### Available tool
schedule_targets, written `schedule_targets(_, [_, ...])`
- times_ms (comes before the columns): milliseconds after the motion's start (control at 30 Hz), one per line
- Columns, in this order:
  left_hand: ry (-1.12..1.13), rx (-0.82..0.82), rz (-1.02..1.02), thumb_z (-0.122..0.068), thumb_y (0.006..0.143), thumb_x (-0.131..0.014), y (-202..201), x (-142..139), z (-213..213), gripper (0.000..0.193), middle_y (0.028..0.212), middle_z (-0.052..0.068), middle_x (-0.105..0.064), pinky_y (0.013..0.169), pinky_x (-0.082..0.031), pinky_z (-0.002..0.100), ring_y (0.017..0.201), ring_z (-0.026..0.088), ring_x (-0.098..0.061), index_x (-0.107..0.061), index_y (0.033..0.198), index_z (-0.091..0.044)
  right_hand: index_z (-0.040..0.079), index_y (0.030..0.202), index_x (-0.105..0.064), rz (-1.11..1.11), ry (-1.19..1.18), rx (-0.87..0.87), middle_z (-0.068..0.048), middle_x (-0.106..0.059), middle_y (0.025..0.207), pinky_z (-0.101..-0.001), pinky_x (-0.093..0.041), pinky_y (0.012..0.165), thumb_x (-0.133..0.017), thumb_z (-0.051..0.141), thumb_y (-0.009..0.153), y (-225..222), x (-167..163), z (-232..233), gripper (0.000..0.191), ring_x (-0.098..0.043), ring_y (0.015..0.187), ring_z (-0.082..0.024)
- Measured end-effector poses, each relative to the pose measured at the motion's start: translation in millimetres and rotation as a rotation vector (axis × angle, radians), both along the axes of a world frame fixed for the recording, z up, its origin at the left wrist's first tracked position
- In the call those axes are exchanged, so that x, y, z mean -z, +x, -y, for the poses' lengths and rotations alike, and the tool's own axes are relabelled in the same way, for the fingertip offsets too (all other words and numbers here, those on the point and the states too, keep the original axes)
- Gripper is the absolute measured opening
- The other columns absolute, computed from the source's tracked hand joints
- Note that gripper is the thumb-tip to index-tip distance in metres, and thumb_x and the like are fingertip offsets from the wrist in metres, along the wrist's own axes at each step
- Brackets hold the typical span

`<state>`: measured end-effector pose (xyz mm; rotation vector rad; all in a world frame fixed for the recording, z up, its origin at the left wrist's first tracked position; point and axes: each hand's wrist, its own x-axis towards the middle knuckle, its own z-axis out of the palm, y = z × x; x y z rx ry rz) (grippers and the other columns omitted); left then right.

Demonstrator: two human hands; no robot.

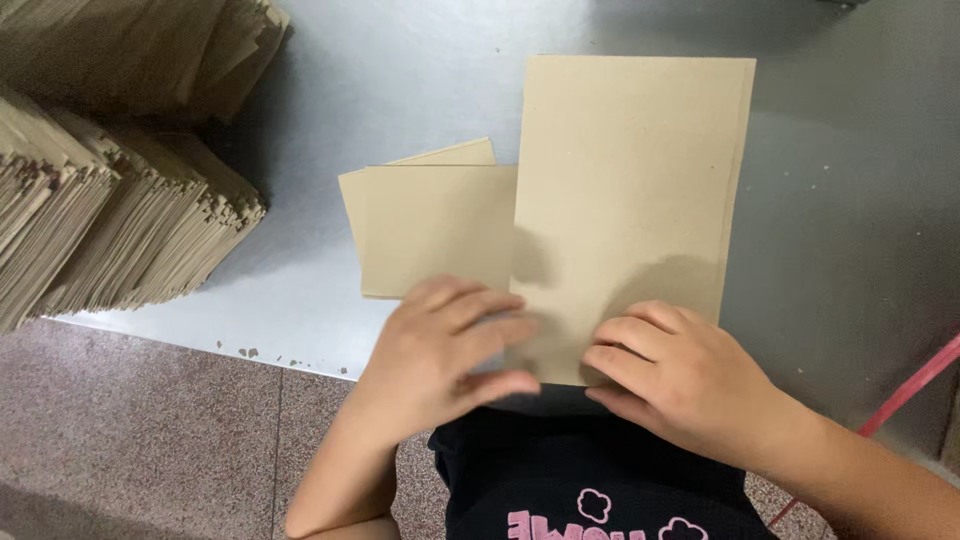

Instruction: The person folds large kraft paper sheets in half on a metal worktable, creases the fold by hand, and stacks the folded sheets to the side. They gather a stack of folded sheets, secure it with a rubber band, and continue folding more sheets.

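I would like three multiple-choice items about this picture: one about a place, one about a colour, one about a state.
1. Where are the stacks of brown sheets?
A. at the far left of the table
B. at the right edge
C. on the floor

2. What colour is the large sheet under the hands?
A. white
B. light brown
C. blue

3. How do the left hand and the right hand meet the large sheet?
A. both lifted clear of it
B. both resting on its near edge
C. only the right touches it

Answers:
1 A, the stacks stand at the left of the grey table.
2 B, it is tan like the smaller sheets beside it.
3 B, the fingers of both hands lie on its near end.
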<state>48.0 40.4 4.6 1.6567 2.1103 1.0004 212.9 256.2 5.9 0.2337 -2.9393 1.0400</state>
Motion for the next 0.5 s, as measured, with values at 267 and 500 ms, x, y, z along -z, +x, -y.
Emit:
schedule_targets(267, [-0.009, 0.195, -0.026, -0.029, 0.076, -0.081, 7, 0, -17, 0.032, 0.117, 0.007, -0.068, 0.099, -0.050, 0.045, 0.116, 0.030, -0.063, -0.064, 0.096, -0.009, 0.012, 0.098, -0.072, 0.090, -0.105, -0.044, -0.001, -0.068, 0.103, -0.0364, -0.053, 0.079, -0.084, 0.025, 0.071, 0, 4, -13, 0.032, -0.063, 0.094, -0.025])
schedule_targets(500, [-0.045, 0.204, -0.066, -0.018, 0.080, -0.077, 8, 0, -19, 0.023, 0.114, 0.005, -0.068, 0.095, -0.051, 0.040, 0.114, 0.026, -0.064, -0.067, 0.099, -0.009, 0.011, 0.100, -0.071, 0.023, -0.089, -0.049, -0.001, -0.068, 0.103, -0.0352, -0.055, 0.079, -0.082, 0.019, 0.075, -3, -1, -8, 0.028, -0.065, 0.096, -0.024])
